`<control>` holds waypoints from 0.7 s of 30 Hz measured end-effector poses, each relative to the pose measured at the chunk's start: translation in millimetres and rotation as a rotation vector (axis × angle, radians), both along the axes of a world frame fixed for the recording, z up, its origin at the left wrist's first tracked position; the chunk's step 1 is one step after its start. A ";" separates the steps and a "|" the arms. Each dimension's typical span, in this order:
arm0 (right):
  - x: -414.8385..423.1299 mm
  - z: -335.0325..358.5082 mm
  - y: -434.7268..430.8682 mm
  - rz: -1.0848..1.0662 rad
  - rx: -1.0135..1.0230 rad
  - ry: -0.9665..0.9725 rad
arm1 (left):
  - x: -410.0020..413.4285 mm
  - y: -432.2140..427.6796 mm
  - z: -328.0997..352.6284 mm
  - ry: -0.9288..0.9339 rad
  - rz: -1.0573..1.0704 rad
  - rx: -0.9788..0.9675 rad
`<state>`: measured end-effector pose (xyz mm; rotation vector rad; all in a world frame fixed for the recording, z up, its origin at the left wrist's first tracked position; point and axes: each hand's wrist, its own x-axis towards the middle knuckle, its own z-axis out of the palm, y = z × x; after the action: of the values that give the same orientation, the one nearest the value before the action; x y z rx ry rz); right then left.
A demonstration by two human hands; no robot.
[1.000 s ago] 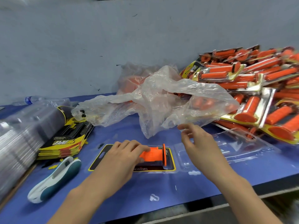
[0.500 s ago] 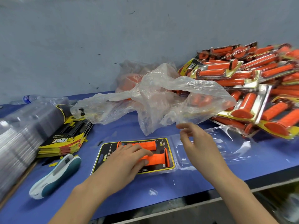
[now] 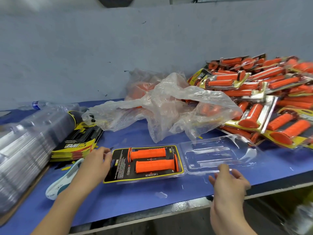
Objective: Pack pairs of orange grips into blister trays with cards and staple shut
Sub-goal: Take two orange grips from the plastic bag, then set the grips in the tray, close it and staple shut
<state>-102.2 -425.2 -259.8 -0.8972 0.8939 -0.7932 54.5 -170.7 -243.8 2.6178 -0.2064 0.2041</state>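
Two orange grips (image 3: 155,165) lay side by side in the left half of the open blister tray (image 3: 149,180), on the black-and-yellow card (image 3: 118,168), their flanged ends pointing opposite ways. The tray's clear lid half (image 3: 213,151) lay flat to the right on the blue worktop (image 3: 135,197). The left grip (image 3: 94,164) was open, fingertips touching the tray's left edge. The right grip (image 3: 228,184) was open too, holding nothing, with the fingers loosely spread and the thumb tip at the lid's near rim. A white-and-teal stapler (image 3: 62,180) lay beside the left forearm, near a stack of cards (image 3: 77,143) and a stack of clear trays (image 3: 25,146). Behind the tray sprawled a crumpled plastic bag (image 3: 169,107) and, to the right, a heap of finished packs (image 3: 262,92).
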 end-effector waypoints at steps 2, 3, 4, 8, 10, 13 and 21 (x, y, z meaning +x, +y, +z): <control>2.2 0.0 2.1 0.056 0.077 -0.066 | -1.3 4.3 -0.9 0.063 0.034 -0.009; 3.2 0.9 2.8 0.083 0.109 -0.080 | -2.0 6.4 -1.5 0.104 0.044 -0.026; 4.5 1.2 2.7 0.114 0.131 -0.091 | -2.5 8.7 -2.2 0.147 0.049 -0.048; 10.3 0.0 5.3 0.206 0.090 -0.108 | -8.8 13.6 -1.0 0.251 0.040 -0.130; 10.4 -1.4 10.8 0.205 -0.013 -0.094 | -9.9 15.5 -1.9 0.285 0.033 -0.196; 7.5 -0.8 22.2 0.210 -0.271 -0.077 | -10.0 17.9 -2.3 0.332 0.029 -0.291; 0.7 -16.6 39.8 0.382 -1.625 0.207 | -8.8 24.8 -5.7 0.388 0.009 -0.380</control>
<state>-101.5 -385.4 -276.4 -2.4961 0.0267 -1.0284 45.7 -145.9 -249.5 2.2250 -0.0160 -0.2410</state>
